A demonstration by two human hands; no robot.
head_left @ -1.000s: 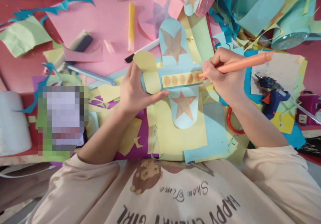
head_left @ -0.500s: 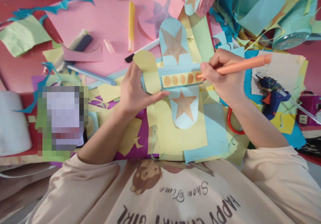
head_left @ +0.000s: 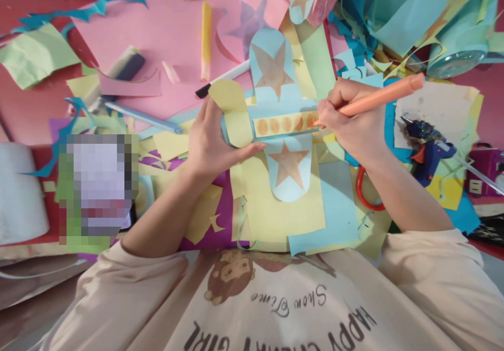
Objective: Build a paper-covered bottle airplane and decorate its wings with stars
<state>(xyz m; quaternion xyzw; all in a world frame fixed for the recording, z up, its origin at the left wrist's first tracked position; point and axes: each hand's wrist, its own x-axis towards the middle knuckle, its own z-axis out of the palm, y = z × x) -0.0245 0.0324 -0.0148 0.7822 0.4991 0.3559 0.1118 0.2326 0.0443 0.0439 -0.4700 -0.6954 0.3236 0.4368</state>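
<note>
My right hand is closed around an orange felt-tip pen. Its tip touches the right end of a pale yellow strip that carries a row of orange dots. This strip lies across a light blue paper cutout, whose rounded upper flap and lower flap each bear a brown star. My left hand grips the cutout's left end, by a rounded yellow paper flap; the thumb rests along the lower edge and the other fingers are partly hidden behind the flap.
Paper scraps lie all around. A blue glue gun and red-handled scissors are at the right. Beyond the cutout lie a yellow marker and a white marker. A white roll stands at far left, a clear cup upper right.
My right hand and the orange pen have shifted slightly right, the tip now lower, near the last dot at the strip's right end. My left hand and the cutout stay still.
</note>
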